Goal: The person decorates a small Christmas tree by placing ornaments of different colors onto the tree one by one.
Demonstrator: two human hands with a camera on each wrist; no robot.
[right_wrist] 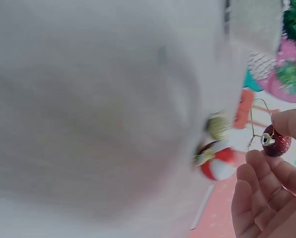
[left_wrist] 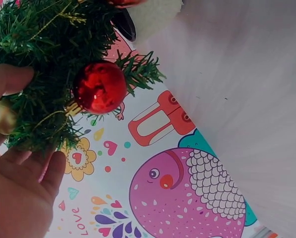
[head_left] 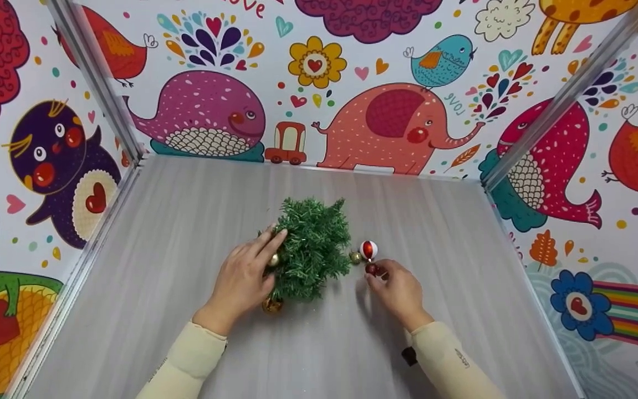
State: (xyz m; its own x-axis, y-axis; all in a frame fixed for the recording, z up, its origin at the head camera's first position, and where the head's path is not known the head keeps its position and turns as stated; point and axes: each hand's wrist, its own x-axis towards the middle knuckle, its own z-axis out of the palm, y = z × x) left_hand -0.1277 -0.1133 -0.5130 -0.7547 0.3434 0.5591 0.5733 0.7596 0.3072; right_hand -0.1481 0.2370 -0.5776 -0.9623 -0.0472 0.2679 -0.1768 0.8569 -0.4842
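Right wrist view: right hand (right_wrist: 274, 191) pinches bauble (right_wrist: 278, 145) between near-closed fingertips; loop (right_wrist: 252, 116) beside them could snag if twisted; left hand (head_left: 245, 271), loosely curled, grips tree (head_left: 316, 249).

Cartoon-printed walls (head_left: 310, 105) and metal corner posts (head_left: 98, 83) border a grey tabletop (head_left: 440, 221)
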